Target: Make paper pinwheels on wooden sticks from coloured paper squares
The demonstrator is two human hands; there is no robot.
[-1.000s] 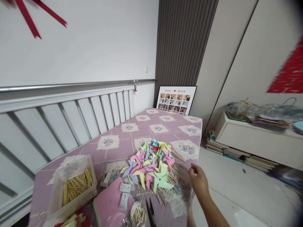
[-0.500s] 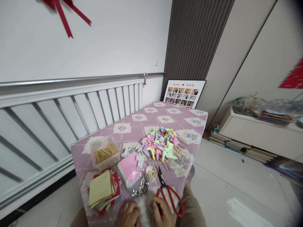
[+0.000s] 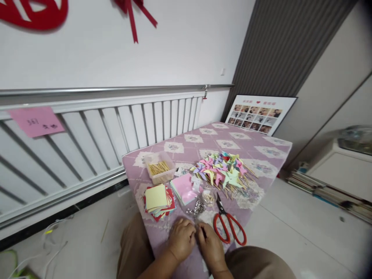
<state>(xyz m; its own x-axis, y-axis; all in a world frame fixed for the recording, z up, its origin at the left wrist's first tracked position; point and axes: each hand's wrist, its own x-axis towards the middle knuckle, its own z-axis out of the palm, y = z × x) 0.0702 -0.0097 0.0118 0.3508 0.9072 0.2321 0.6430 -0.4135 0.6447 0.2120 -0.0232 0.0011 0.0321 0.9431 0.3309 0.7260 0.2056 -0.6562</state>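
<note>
My left hand (image 3: 183,237) rests on the near end of the table with its fingers curled in, and nothing shows in it. Close beside it lies my right hand (image 3: 209,243), also closed, with no object visible between its fingers. Just right of that hand are red-handled scissors (image 3: 226,223), blades pointing away. Small silvery metal pieces (image 3: 197,208) lie just beyond my hands, close to a small round tub (image 3: 208,197) of short pale pieces. To the left is a stack of coloured paper squares (image 3: 157,198), yellow on top; farther in lies a pink-topped stack (image 3: 186,188).
A clear plastic box (image 3: 163,177) of thin wooden sticks stands at the left. Many paper pinwheels (image 3: 222,170) on sticks are heaped toward the right. The table (image 3: 200,149) has a purple patterned cloth, with a white radiator (image 3: 162,118) along its left side.
My view has swung left, so the table sits farther right and a pink note on the radiator shows. My hands have come closer together.
</note>
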